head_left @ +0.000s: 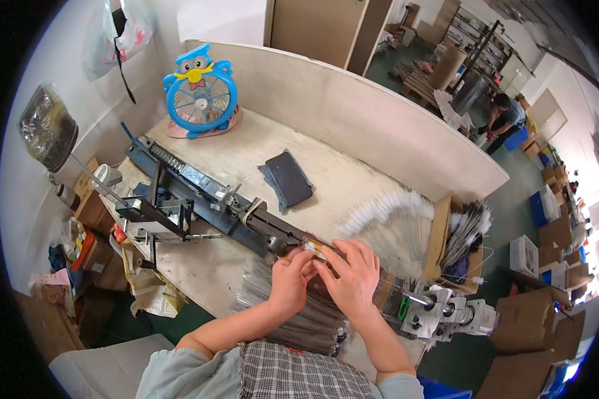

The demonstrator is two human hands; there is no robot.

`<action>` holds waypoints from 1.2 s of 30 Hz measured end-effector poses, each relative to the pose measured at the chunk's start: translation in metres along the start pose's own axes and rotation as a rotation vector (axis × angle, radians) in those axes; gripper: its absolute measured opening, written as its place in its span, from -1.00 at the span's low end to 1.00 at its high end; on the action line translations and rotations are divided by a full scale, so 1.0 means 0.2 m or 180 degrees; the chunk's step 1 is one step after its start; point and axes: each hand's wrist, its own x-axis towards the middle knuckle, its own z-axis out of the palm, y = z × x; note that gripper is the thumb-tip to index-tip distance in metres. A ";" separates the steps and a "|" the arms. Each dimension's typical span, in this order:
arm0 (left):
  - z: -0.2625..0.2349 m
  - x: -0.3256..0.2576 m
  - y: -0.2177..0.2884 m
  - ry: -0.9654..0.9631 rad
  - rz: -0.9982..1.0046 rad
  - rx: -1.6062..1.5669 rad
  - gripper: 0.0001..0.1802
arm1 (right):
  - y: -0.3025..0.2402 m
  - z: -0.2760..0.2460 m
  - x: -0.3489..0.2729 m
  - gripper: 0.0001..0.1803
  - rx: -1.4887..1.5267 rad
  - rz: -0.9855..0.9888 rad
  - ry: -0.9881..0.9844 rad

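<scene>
Both of my hands meet at the long dark rail (199, 186) of the bench fixture. My left hand (288, 282) has its thumb and forefinger narrowed to a pinch on a small yellow-and-white piece (313, 249), which lies at the fingertips, against the rail. My right hand (351, 274) arches over from the other side with bent fingers; whether they grip the piece too, I cannot tell. A round dark knob (277, 245) sits just left of my left fingertips.

Progress: the piece is at the rail and in my fingers, so I judge this one handling to be under way and its release left to do. Beyond my right fingers, white-tipped rods (386, 223) lie fanned on the tabletop (246, 136); below my left hand lies a thick bundle of grey rods (293, 319). Which group is finished and which is waiting, the view does not settle.

Limits of the view: my knuckles hide the rail beneath them and the underside of the piece. My forearms cover part of the grey bundle. The piece is perhaps a taped or wrapped part, though too small to make out.
</scene>
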 end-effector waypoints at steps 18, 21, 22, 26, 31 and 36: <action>-0.02 0.01 0.02 -0.0042 0.0078 -0.0299 -0.79 | -0.01 0.01 0.01 -0.70 0.0220 0.0033 -0.0112; 0.00 0.00 0.02 -0.0028 0.0061 -0.0314 -0.78 | -0.03 0.07 0.02 -0.67 0.0285 0.0025 -0.0001; 0.00 0.00 0.02 -0.0033 0.0069 -0.0325 -0.78 | -0.03 0.09 0.02 -0.66 0.0224 0.0101 0.0026; -0.03 0.01 0.01 -0.0023 -0.0011 -0.0207 -0.82 | -0.04 0.06 0.03 -0.66 0.0087 0.0187 0.0046; 0.01 -0.01 0.01 -0.0026 0.0053 -0.0100 -0.89 | 0.00 0.01 -0.02 -0.71 -0.0018 -0.0003 0.0103; 0.02 0.00 0.02 0.0050 0.0185 0.0099 -0.88 | 0.00 0.00 -0.03 -0.76 -0.0040 0.0030 0.0062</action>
